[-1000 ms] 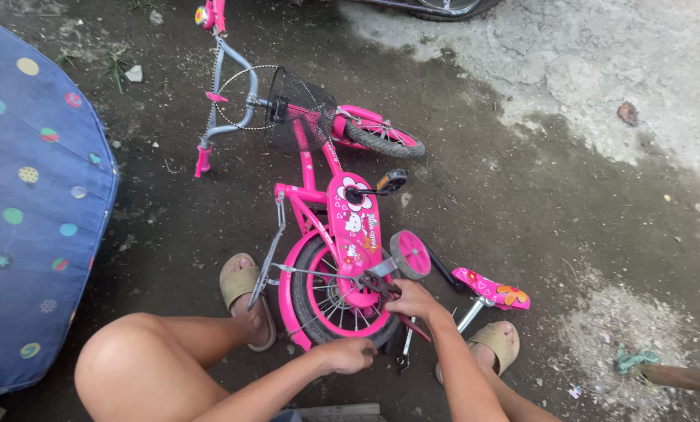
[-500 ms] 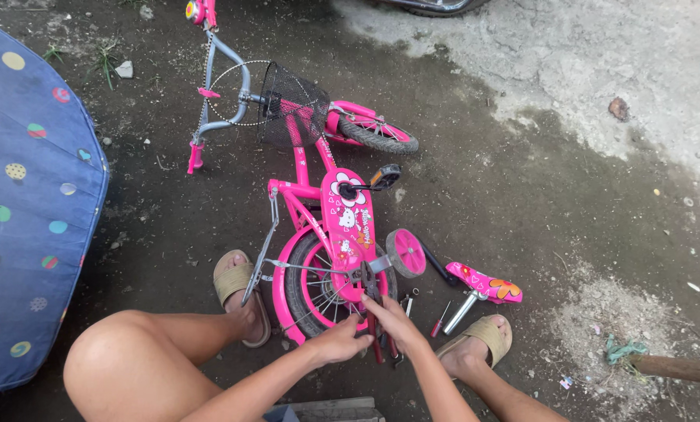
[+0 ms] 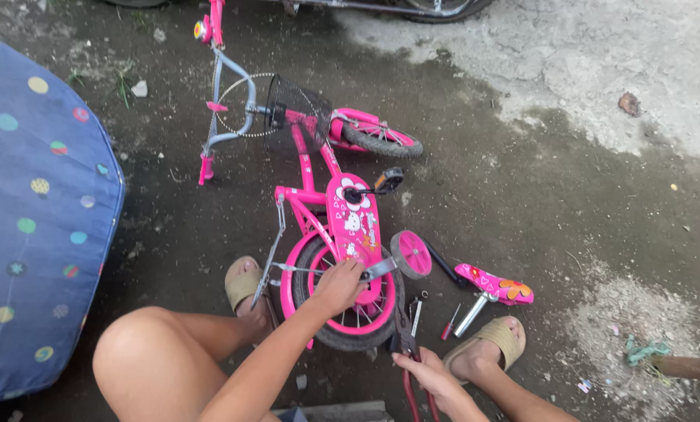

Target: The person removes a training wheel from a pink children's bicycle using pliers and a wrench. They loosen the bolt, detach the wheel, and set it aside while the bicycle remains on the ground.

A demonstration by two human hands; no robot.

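— Where is the pink child's bicycle [image 3: 342,211]?

— Lying across the middle of the frame on wet ground. The left hand [image 3: 340,283] is clenched on its rear wheel [image 3: 342,305], lower centre.

— And the right hand [image 3: 422,369]?

— Closed around red-handled pliers [image 3: 406,344], bottom centre.

— How would the bicycle handle?

— Probably light, with a rigid frame; hold the frame or tyre, not the thin spokes.

— Any labels?

— White cartoon stickers on the pink chain guard [image 3: 354,219], mid-frame.

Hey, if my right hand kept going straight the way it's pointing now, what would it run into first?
Your right hand points up and slightly left, at the pliers lying by the rear wheel. It would likely meet the pliers first, then the wheel's tyre, though depth is hard to judge from above.
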